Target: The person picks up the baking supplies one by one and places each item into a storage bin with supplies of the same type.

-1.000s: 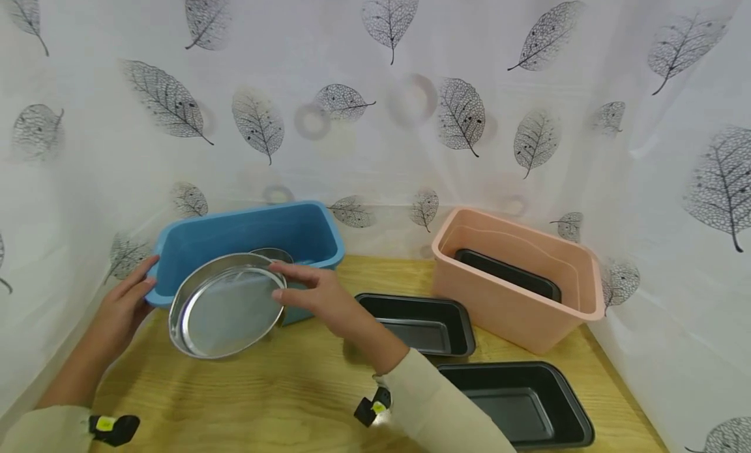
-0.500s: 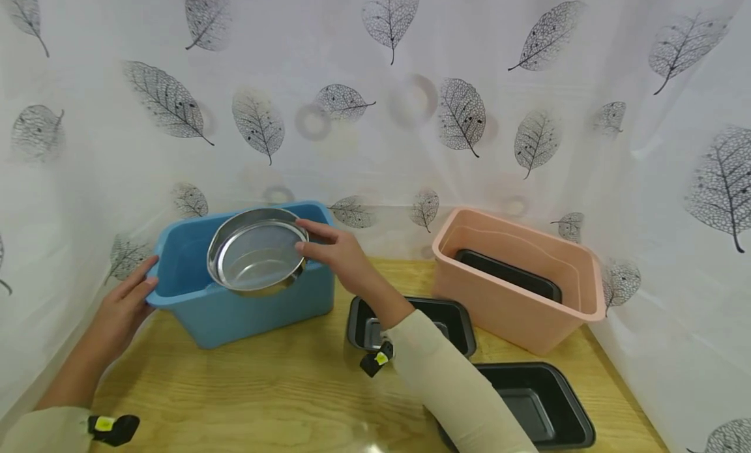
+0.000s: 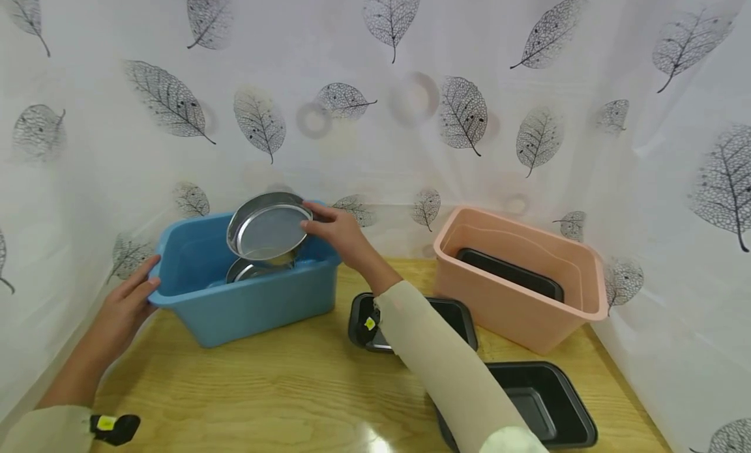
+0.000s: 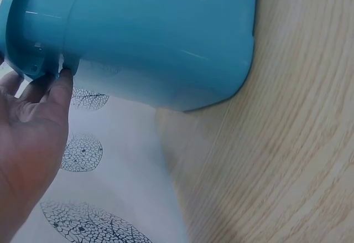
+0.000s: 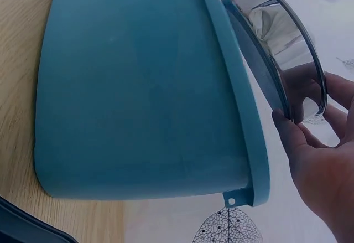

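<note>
Right hand on pan over blue bin, left hand on bin's end

Pinching round metal pan (image 3: 271, 233) by its right edge with right hand (image 3: 340, 234): thumb toward the near side, fingers on the rim, per right wrist view. Clamped, not apart. Holding left end of blue bin (image 3: 252, 316) at the rim with left hand (image 3: 126, 296); in left wrist view, fingertips up against the lip, grip closed on it as far as visible.

Key relation, judged: pan to the left of right grip, above the right half of the bin's opening. Round, so without a long axis to line up; tilted, open side toward the person. In right wrist view, just above the bin's rim and partly behind it; can't tell if touching. Right hand clearly nearer to pan; left hand well apart from it, at the opposite end of the bin. Bin's long axis running left to right, right end slightly farther off.

Below the pan, inside the bin: second metal piece (image 3: 239, 270), curved, partly hidden. Can't tell if mesh or solid for held pan's base.

Elsewhere on wooden table (image 3: 235, 394): pink bin (image 3: 499, 309) off to the right with dark tray (image 3: 509, 275) inside; two dark loaf pans, farther one (image 3: 454, 316) near the pink bin, nearer one (image 3: 548, 407) toward the person, both partly behind right sleeve (image 3: 446, 368).
</note>
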`<state>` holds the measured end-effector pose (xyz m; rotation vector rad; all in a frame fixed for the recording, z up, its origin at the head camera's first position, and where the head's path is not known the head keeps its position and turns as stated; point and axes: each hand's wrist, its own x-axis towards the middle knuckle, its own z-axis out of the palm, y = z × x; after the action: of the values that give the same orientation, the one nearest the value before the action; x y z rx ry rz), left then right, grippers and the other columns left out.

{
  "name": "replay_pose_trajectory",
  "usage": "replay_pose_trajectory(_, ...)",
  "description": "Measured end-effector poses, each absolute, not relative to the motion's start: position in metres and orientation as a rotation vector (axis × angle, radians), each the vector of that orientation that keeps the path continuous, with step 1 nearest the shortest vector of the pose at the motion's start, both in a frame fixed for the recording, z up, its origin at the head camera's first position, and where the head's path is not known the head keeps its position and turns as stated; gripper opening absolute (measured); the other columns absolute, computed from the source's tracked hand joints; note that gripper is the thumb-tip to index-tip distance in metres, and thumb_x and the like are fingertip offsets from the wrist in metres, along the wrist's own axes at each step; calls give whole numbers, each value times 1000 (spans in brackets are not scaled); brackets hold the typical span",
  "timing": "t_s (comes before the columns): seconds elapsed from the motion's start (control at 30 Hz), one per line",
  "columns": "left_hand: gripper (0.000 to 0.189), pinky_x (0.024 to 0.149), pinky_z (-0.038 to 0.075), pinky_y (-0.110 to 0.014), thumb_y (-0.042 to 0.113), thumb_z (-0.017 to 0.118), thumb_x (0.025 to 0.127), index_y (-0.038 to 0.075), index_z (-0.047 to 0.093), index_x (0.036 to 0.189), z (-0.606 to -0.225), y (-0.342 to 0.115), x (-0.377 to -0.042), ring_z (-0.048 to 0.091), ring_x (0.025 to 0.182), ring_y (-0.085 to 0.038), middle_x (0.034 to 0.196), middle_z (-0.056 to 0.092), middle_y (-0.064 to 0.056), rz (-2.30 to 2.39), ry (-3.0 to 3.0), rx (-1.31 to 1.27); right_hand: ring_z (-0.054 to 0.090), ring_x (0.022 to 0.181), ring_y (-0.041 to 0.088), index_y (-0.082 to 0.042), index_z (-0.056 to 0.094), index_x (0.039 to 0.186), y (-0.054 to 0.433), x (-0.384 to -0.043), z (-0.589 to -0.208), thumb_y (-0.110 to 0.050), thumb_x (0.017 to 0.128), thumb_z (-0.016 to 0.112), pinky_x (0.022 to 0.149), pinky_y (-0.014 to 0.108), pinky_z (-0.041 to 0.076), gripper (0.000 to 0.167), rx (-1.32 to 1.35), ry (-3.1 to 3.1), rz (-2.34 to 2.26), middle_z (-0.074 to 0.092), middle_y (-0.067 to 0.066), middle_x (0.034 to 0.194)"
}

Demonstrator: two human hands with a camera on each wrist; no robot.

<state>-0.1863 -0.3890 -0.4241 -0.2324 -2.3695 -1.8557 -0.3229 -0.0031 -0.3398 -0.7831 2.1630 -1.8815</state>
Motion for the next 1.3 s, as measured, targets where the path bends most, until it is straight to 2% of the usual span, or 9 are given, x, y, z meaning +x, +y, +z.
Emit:
replay_pose_trajectory(0.1, 59, 86, 44, -1, 23, 36, 112, 27, 7, 163, -424, -390, -185, 7, 155, -25, 170, -8, -4, -1863, -2366, -263, 47, 139, 18, -26, 55, 147, -9, -331, -343, -30, 96, 70, 109, 38, 46, 53, -784, 2186, -1861, 50, 1, 152)
replay_pose_trajectory(0.17, 59, 87, 44, -1, 22, 36, 112, 26, 7, 163, -424, -390, -185, 8, 155, -21, 170, -8, -2, -1904, -2335, -286, 48, 138, 21, -26, 55, 146, -12, -337, -345, -29, 96, 70, 109, 40, 47, 53, -795, 2206, -1847, 51, 3, 152)
replay_pose_trajectory(0.3, 59, 88, 45, -3, 20, 37, 111, 25, 10, 163, -425, -390, -187, 23, 149, -5, 170, -5, 1, -1985, -2257, -318, 50, 136, 22, -26, 56, 146, -16, -348, -348, -29, 96, 70, 107, 41, 47, 52, -785, 2243, -1824, 52, 6, 151)
replay_pose_trajectory(0.4, 59, 89, 45, -4, 19, 37, 111, 23, 11, 163, -425, -389, -188, 32, 142, 3, 170, -4, 1, -2024, -2214, -342, 52, 133, 21, -25, 56, 146, -18, -355, -349, -28, 96, 70, 107, 42, 47, 52, -773, 2272, -1787, 53, 9, 149)
replay_pose_trajectory(0.63, 58, 90, 45, -4, 20, 35, 112, 23, 9, 164, -428, -390, -187, 21, 150, -6, 170, -5, 0, -2020, -2228, -339, 55, 129, 23, -23, 59, 143, -29, -367, -353, -26, 94, 73, 105, 45, 48, 51, -741, 2378, -1648, 58, 14, 143)
replay_pose_trajectory(0.87, 58, 90, 46, -5, 17, 36, 111, 22, 11, 163, -425, -392, -186, 44, 126, 13, 171, 0, 0, -2055, -2177, -362, 58, 124, 22, -20, 56, 146, -46, -372, -353, -24, 96, 70, 100, 39, 51, 52, -836, 2447, -1484, 57, 13, 144)
replay_pose_trajectory(1.13, 59, 89, 47, -6, 20, 37, 111, 22, 11, 163, -425, -390, -188, 45, 125, 13, 171, -2, -1, -2054, -2204, -327, 55, 130, 25, -15, 50, 150, -55, -372, -358, -20, 98, 68, 104, 38, 50, 55, -860, 2437, -1408, 53, 14, 149)
replay_pose_trajectory(1.3, 59, 89, 47, -6, 19, 37, 111, 22, 10, 164, -427, -390, -188, 46, 123, 14, 171, -2, -3, -2034, -2214, -332, 56, 126, 24, -14, 50, 150, -57, -373, -360, -17, 98, 68, 99, 38, 50, 55, -865, 2471, -1364, 53, 13, 149)
